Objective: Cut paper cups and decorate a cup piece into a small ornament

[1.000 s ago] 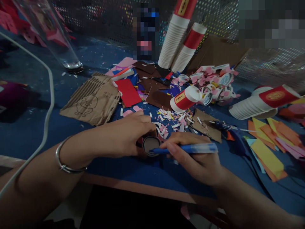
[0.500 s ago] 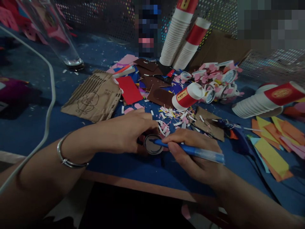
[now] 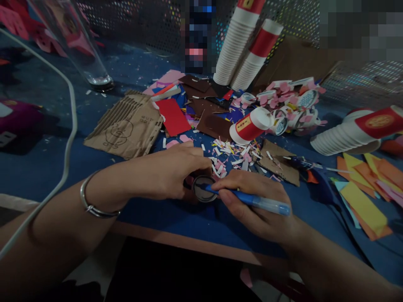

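Note:
Near the front edge of the blue table, my left hand (image 3: 179,170) is closed round a small round paper-cup piece (image 3: 201,193), its flat disc facing up with dark curved lines on it. My right hand (image 3: 255,199) pinches a blue pen (image 3: 252,199), whose tip end lies over the disc. Just behind both hands are scattered paper shreds (image 3: 231,153) in white, pink and yellow. A red and white paper cup (image 3: 252,126) lies tilted beyond the shreds.
Cardboard with a drawing (image 3: 124,128) lies left. Stacked cups (image 3: 236,46) stand behind; more cups (image 3: 349,130) lie right, near coloured strips (image 3: 365,205) and a dark blue tool (image 3: 321,186). A clear glass (image 3: 78,50) and white cable (image 3: 71,113) are at left.
The whole view has shifted slightly, so the table's items appear a little to the right. The pen's rear end has swung slightly left and down relative to the right hand. Both holds are unchanged.

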A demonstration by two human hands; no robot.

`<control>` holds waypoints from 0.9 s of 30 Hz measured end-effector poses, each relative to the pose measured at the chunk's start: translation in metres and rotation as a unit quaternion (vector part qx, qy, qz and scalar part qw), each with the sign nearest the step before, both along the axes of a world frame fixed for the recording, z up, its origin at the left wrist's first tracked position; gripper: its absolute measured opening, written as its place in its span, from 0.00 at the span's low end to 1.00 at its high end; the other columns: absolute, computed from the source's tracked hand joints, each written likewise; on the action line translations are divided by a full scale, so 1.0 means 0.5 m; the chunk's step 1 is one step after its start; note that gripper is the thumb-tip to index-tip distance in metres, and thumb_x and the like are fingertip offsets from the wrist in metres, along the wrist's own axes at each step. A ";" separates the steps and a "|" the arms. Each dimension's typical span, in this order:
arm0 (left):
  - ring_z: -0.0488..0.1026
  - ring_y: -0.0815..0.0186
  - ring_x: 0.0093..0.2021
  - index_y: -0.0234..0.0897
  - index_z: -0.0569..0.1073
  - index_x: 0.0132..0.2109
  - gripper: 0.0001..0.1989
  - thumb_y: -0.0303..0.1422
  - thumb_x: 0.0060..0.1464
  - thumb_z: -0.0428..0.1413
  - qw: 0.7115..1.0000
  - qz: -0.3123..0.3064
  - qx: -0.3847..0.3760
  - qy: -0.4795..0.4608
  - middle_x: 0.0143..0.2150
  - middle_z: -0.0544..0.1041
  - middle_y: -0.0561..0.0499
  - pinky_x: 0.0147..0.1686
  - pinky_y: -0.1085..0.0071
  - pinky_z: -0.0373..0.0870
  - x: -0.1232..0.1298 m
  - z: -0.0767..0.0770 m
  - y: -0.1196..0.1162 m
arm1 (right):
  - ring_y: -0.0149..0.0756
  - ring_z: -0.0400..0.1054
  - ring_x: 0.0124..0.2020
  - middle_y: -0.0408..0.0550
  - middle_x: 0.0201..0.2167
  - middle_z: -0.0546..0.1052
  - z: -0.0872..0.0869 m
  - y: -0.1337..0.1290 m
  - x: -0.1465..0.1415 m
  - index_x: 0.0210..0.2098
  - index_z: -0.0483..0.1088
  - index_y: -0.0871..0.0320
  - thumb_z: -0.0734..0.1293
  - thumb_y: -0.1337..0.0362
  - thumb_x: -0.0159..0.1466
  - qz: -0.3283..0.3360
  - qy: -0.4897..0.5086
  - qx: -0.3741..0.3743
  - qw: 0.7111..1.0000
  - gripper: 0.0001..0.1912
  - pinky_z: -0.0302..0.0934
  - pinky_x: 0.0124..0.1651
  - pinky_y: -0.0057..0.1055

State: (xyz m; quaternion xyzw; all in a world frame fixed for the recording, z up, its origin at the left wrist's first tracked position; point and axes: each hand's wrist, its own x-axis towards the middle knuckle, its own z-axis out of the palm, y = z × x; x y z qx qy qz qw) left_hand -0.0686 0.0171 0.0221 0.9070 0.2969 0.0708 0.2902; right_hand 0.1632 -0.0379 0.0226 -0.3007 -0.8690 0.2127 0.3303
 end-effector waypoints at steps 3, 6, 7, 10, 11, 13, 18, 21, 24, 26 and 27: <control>0.72 0.59 0.43 0.38 0.78 0.44 0.13 0.31 0.51 0.69 1.000 -0.003 -0.001 -0.002 0.42 0.77 0.49 0.40 0.65 0.62 0.000 0.000 0.001 | 0.33 0.78 0.32 0.43 0.30 0.82 0.003 -0.002 0.002 0.40 0.74 0.54 0.64 0.69 0.73 0.011 0.000 -0.002 1.000 0.08 0.73 0.37 0.29; 0.72 0.59 0.43 0.39 0.78 0.45 0.14 0.31 0.51 0.69 1.000 -0.003 0.004 -0.003 0.43 0.77 0.49 0.40 0.66 0.63 0.000 -0.003 0.003 | 0.31 0.77 0.30 0.43 0.29 0.81 0.008 -0.005 0.006 0.37 0.73 0.56 0.64 0.70 0.73 0.015 -0.005 -0.014 1.000 0.09 0.71 0.35 0.27; 0.72 0.59 0.43 0.39 0.78 0.45 0.14 0.31 0.51 0.69 1.000 -0.003 0.005 -0.003 0.43 0.77 0.49 0.40 0.67 0.63 0.000 -0.004 0.004 | 0.30 0.77 0.29 0.43 0.29 0.81 0.009 -0.006 0.008 0.37 0.73 0.56 0.64 0.70 0.73 0.016 -0.005 -0.019 1.000 0.09 0.71 0.35 0.26; 0.72 0.59 0.43 0.38 0.78 0.44 0.13 0.31 0.51 0.69 1.000 -0.004 0.003 -0.002 0.42 0.77 0.49 0.40 0.66 0.62 -0.001 -0.003 0.003 | 0.31 0.78 0.30 0.44 0.29 0.82 0.012 -0.007 0.011 0.37 0.74 0.56 0.64 0.70 0.72 0.020 0.004 -0.029 0.999 0.09 0.72 0.35 0.27; 0.72 0.59 0.42 0.38 0.78 0.43 0.12 0.31 0.51 0.69 1.000 -0.005 0.002 -0.004 0.42 0.76 0.49 0.40 0.66 0.62 0.000 -0.002 0.003 | 0.32 0.78 0.30 0.44 0.29 0.82 0.012 -0.007 0.012 0.37 0.74 0.56 0.64 0.71 0.72 0.018 0.007 -0.030 0.999 0.09 0.72 0.35 0.27; 0.71 0.59 0.42 0.38 0.78 0.43 0.11 0.32 0.53 0.69 1.000 -0.002 -0.002 -0.006 0.41 0.76 0.49 0.39 0.66 0.62 0.000 -0.001 0.002 | 0.33 0.79 0.31 0.44 0.29 0.83 0.010 -0.005 0.011 0.38 0.74 0.55 0.64 0.71 0.72 0.008 0.015 -0.029 0.999 0.09 0.73 0.36 0.28; 0.71 0.59 0.40 0.38 0.78 0.44 0.13 0.35 0.53 0.69 1.000 0.011 -0.009 -0.002 0.40 0.76 0.49 0.38 0.66 0.61 0.000 -0.002 0.001 | 0.33 0.80 0.34 0.45 0.34 0.85 0.002 -0.001 0.006 0.42 0.76 0.54 0.65 0.69 0.73 -0.024 0.015 0.005 1.000 0.08 0.76 0.39 0.30; 0.71 0.59 0.40 0.38 0.77 0.43 0.13 0.36 0.53 0.69 1.000 0.007 -0.001 -0.009 0.40 0.76 0.50 0.38 0.66 0.60 -0.002 -0.007 0.001 | 0.34 0.81 0.36 0.46 0.36 0.85 -0.004 0.000 0.004 0.44 0.77 0.56 0.65 0.68 0.73 -0.026 0.015 0.023 0.999 0.07 0.76 0.41 0.30; 0.71 0.60 0.40 0.38 0.77 0.42 0.12 0.34 0.54 0.69 1.000 0.003 0.001 -0.011 0.39 0.76 0.50 0.38 0.66 0.60 -0.002 -0.009 0.000 | 0.35 0.82 0.37 0.47 0.37 0.85 -0.009 0.001 0.005 0.45 0.77 0.56 0.66 0.68 0.73 -0.025 0.010 0.028 0.999 0.07 0.76 0.42 0.30; 0.71 0.60 0.40 0.37 0.77 0.42 0.11 0.33 0.53 0.69 1.000 0.002 0.003 -0.011 0.39 0.75 0.50 0.38 0.66 0.60 -0.001 -0.007 0.000 | 0.35 0.81 0.37 0.48 0.37 0.85 -0.009 0.001 0.004 0.45 0.77 0.56 0.66 0.68 0.73 -0.022 0.012 0.024 0.999 0.07 0.76 0.42 0.30; 0.71 0.60 0.40 0.37 0.77 0.42 0.12 0.33 0.53 0.69 1.000 0.002 0.003 -0.010 0.39 0.76 0.50 0.38 0.65 0.60 -0.001 -0.005 -0.001 | 0.34 0.81 0.36 0.47 0.37 0.85 -0.008 0.001 0.004 0.45 0.76 0.56 0.65 0.69 0.73 -0.019 0.013 0.020 1.000 0.07 0.76 0.41 0.30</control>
